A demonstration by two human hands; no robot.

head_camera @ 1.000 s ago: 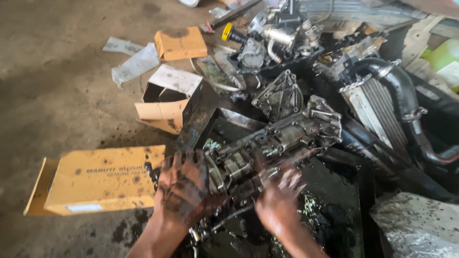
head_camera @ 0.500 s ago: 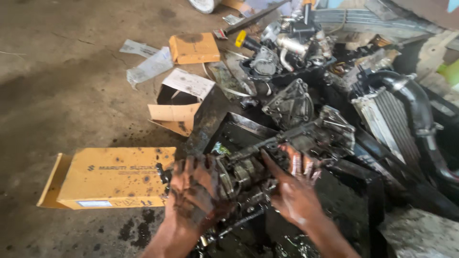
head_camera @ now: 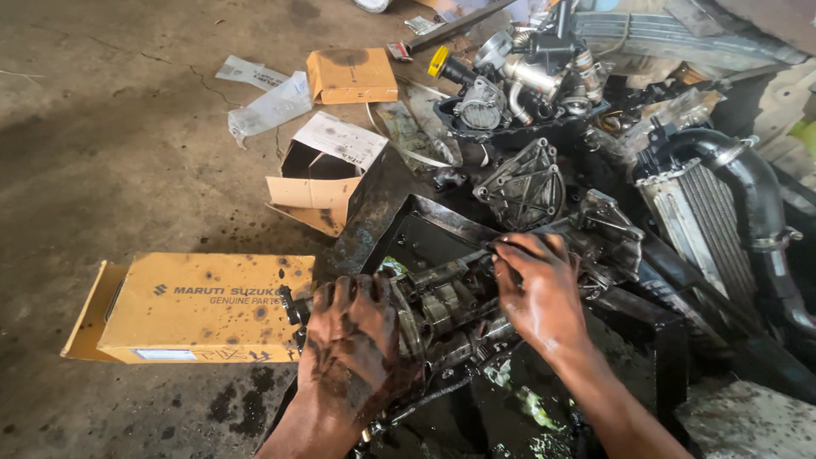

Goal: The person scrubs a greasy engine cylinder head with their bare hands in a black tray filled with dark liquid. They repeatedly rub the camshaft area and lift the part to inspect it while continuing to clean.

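Oily concrete floor (head_camera: 127,144) surrounds my black tray (head_camera: 425,225). Inside it, my left hand (head_camera: 353,344) clamps the greasy gear assembly (head_camera: 459,297) at seven o'clock to steady it, while my right hand (head_camera: 540,293) grips its top. Yellow box (head_camera: 204,306) lies at nine.

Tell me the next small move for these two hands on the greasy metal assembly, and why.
Probably keep the left hand clamped on the near end of the metal assembly while the right hand works along its top: the part lies tilted across the black tray, and both hands look slick with oil.
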